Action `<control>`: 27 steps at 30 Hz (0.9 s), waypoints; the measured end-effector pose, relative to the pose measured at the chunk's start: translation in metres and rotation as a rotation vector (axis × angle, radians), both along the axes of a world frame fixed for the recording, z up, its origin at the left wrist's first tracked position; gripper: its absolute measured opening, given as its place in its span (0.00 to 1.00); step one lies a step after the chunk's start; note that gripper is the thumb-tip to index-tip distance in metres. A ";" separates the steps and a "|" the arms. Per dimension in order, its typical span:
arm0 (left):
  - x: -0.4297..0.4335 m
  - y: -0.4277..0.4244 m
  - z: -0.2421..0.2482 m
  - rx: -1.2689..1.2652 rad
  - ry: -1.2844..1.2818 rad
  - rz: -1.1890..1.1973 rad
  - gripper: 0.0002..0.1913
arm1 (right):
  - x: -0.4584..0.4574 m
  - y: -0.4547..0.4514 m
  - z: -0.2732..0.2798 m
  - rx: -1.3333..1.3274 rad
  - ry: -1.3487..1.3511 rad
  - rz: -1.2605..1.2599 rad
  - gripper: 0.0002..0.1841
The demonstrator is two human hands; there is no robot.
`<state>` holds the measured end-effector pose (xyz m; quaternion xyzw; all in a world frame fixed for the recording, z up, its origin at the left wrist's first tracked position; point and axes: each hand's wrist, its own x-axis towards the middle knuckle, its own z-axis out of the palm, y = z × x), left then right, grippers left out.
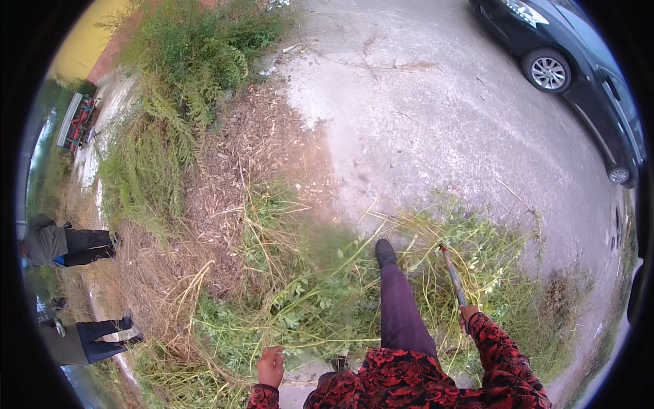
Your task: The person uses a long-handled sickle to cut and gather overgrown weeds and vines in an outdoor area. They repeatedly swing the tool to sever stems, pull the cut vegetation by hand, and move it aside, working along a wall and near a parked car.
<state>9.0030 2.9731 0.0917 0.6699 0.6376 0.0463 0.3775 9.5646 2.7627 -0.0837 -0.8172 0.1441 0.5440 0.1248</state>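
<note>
My right hand [467,318] grips the lower end of a long-handled tool [454,278], whose handle is grey-blue with a red part near its far end. The tool's head is hidden among cut green stems [480,240] at the edge of the concrete. My left hand [271,365] is at the bottom centre, fingers curled, beside leafy green stems [317,301]; whether it holds a stem cannot be told. One dark shoe [386,254] stands among the stems between the hands.
A black car [577,76] stands on the concrete [398,117] at upper right. A tall green bush [189,66] and wood chips [255,133] lie at upper left, with dry brush [153,276] below. Two people [84,245] stand at the far left. A red machine [82,122] is behind them.
</note>
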 end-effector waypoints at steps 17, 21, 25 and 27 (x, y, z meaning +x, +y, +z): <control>0.230 0.245 0.070 0.084 0.029 -0.213 0.11 | 0.118 0.082 -0.025 -0.190 0.327 0.083 0.19; 0.115 0.214 0.051 0.112 0.265 0.071 0.08 | 0.140 0.131 -0.015 -0.165 0.302 0.164 0.20; 0.049 0.167 0.044 0.018 0.356 0.259 0.07 | 0.158 0.204 0.007 -0.089 0.221 0.273 0.20; 0.038 0.149 0.039 -0.033 0.312 0.332 0.07 | 0.164 0.244 0.021 -0.041 0.176 0.336 0.20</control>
